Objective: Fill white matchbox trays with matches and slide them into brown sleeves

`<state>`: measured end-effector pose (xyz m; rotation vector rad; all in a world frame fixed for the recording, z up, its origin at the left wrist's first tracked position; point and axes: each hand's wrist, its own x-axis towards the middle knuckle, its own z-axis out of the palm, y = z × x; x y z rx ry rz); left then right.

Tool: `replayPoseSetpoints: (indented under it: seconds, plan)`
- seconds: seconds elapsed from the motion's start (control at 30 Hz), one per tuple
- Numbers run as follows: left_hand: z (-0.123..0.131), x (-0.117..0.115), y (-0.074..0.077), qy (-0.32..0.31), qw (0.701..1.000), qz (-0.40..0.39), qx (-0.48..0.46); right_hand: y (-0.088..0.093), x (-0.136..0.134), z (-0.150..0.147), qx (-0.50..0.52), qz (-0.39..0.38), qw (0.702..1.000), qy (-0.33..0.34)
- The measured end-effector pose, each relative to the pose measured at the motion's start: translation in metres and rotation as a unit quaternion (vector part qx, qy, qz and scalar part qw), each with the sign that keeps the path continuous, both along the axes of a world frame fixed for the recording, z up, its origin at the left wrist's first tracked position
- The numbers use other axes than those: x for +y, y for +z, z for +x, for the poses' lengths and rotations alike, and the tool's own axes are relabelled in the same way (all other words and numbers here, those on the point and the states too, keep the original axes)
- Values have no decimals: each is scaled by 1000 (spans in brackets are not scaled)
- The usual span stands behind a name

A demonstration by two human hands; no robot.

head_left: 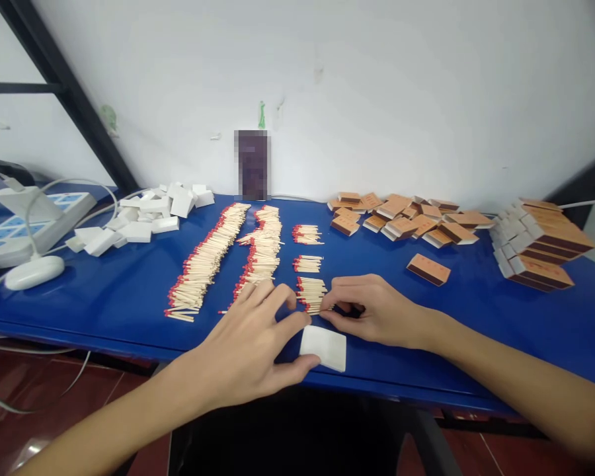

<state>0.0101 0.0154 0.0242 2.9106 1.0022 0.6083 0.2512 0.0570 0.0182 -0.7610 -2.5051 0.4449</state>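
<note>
A white matchbox tray (327, 347) lies near the table's front edge. My left hand (260, 334) holds its left end, index finger at the far corner and thumb at the near side; the other fingers arch over the matches. Just beyond the tray, my right hand (371, 307) pinches the tail ends of red-tipped matches (311, 291) in a small pile. Two smaller match groups, a middle one (308, 264) and a far one (307, 233), lie behind that pile. To their left stretch two long rows of matches, an outer row (208, 258) and an inner row (264, 248).
White trays (139, 221) are heaped at the back left, beside a power strip (34, 225) with cables. Orange matchbox sleeves (411, 215) lie scattered at the back right, with a single sleeve (428, 270) nearer. Stacked matchboxes (540, 238) stand far right. A wall bounds the blue table (129, 297).
</note>
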Motion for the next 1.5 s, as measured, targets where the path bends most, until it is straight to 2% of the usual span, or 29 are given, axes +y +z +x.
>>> replayPoseSetpoints:
  seconds: [0.27,0.5,0.67,0.83,1.2,1.5]
  plan:
    - [-25,-12,-8,47,997,46,-46,1,-1,1,-2,-21,1000,0]
    - [-26,-14,-17,44,997,49,-50,0,-1,2,-9,5,1000,-5]
    - [-27,-15,-21,50,994,78,-59,2,-3,1,2,-25,1000,-9]
    - [-28,-14,-22,46,997,59,-32,1,-1,1,28,-35,998,-47]
    - [-25,-11,-16,30,999,4,25,-1,2,-3,22,-43,997,-52]
    - [-26,-13,-17,27,1000,9,-1,3,1,-4,11,-57,997,-44]
